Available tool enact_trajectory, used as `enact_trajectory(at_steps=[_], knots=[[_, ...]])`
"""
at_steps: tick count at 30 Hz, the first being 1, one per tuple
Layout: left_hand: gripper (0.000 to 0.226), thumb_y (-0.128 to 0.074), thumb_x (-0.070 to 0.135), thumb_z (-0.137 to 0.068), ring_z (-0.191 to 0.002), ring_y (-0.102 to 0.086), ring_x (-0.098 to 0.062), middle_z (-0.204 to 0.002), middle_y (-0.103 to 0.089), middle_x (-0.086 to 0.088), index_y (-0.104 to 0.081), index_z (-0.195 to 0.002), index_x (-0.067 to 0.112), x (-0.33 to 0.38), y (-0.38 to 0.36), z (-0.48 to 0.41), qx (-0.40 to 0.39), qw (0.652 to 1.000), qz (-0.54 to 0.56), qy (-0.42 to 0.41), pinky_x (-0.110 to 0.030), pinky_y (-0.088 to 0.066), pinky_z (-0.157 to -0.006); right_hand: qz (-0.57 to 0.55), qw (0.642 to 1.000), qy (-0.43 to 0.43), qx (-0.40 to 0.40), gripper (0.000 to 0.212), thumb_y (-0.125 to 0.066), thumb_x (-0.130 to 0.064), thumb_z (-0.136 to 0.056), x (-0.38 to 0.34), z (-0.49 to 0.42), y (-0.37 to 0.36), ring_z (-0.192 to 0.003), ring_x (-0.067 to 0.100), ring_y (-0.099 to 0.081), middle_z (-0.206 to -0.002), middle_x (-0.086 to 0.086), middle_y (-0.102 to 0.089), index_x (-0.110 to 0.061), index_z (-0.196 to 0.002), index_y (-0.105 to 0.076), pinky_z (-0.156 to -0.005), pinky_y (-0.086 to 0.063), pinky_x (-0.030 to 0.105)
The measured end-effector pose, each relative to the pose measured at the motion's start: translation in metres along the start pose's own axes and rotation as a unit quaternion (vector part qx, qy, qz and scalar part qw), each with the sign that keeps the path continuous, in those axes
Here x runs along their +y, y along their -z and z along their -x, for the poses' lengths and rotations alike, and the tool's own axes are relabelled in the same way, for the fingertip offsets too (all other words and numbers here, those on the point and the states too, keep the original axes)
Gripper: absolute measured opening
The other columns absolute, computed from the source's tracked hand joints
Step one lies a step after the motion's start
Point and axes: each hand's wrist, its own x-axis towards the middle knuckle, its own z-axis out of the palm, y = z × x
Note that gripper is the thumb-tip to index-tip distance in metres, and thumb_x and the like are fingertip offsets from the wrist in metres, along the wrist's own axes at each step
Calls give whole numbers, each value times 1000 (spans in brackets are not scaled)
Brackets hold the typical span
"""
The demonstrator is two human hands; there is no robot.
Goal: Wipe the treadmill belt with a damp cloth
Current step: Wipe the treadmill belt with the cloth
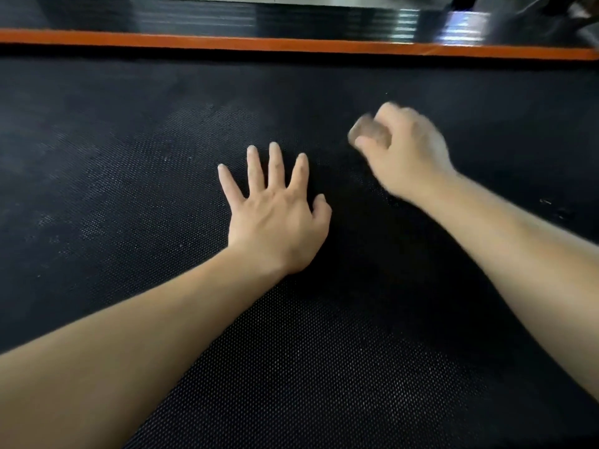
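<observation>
Two bare forearms reach in from 7 and 4 o'clock, uncovered right to the frame's edge. The left hand (pixel 275 218) shows short, trimmed nails; the right hand (pixel 405 153) is motion-blurred.

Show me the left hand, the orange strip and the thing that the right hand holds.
left hand (pixel 275 218), head view, back of hand
orange strip (pixel 291 43), head view, its middle
brownish wad (pixel 366 132), head view, blurred part outside the right hand (pixel 408 150)

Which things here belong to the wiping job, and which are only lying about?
For the job: treadmill belt; left hand, flat on the belt; right hand, curled round a blurred brownish wad, perhaps the cloth.
Only nearby: orange strip along the belt's far edge; glossy black rail beyond it.
</observation>
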Motion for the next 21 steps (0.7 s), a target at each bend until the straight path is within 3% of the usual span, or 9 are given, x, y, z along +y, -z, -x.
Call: enact_trajectory(at_steps=[2,4,9,12,15,16,19,21], knots=[[70,-21,56,-100,-156,14,-35,-171,4,-11,-9,-162,27,0,-3,1,4,1000,-9,-7,-69,11,-118,-61,994,72,-50,28,-66,-39,-91,-12,26,3,-76,23,-51,-81,2,-55,-16,-84,-51,-66,-42,35],[71,-19,56,-99,-156,13,-36,-171,4,-12,-9,-162,27,-1,-3,0,8,1000,-12,-8,-70,10,-118,-48,993,89,-59,30,-67,-39,-90,-4,15,3,-78,24,-52,-81,2,-55,-17,-82,-49,-66,-40,35],[73,-16,58,-96,-156,12,-36,-171,1,-12,-11,-162,26,0,-3,1,11,1000,-9,-17,-70,8,-118,21,995,-91,35,25,-58,-41,-94,22,-66,-6,-95,35,-61,-100,8,-63,-18,-101,-56,-72,-43,38],[73,-17,58,-96,-156,11,-36,-171,1,-12,-12,-161,26,-1,-3,0,14,1000,-12,-17,-70,8,-118,-27,1000,0,-8,26,-58,-43,-94,-6,-44,-17,-80,27,-54,-87,3,-58,-18,-91,-54,-67,-38,35],[72,-17,58,-97,-156,11,-35,-171,1,-11,-12,-161,26,0,-4,0,15,1000,-10,-16,-71,7,-118,-40,995,79,-46,27,-63,-44,-91,-9,-34,-17,-81,29,-54,-86,4,-56,-22,-85,-48,-69,-43,38],[72,-18,58,-97,-156,11,-35,-171,1,-11,-12,-161,26,0,-4,0,15,1000,-10,-17,-71,7,-118,-14,998,56,-26,25,-62,-45,-91,0,-49,-16,-87,32,-57,-91,7,-59,-24,-88,-50,-71,-45,39],[71,-20,57,-98,-156,11,-36,-171,1,-12,-12,-162,26,0,-4,2,15,1000,-7,-18,-70,8,-118,37,992,-117,24,29,-58,-45,-95,25,-99,-10,-107,37,-60,-114,11,-65,-20,-109,-57,-78,-43,39],[71,-21,56,-98,-156,12,-35,-171,2,-12,-11,-162,25,0,-3,1,15,1000,-7,-17,-70,9,-118,46,990,-129,31,31,-56,-45,-96,17,-105,-18,-109,37,-59,-117,12,-64,-20,-114,-58,-81,-44,41]])
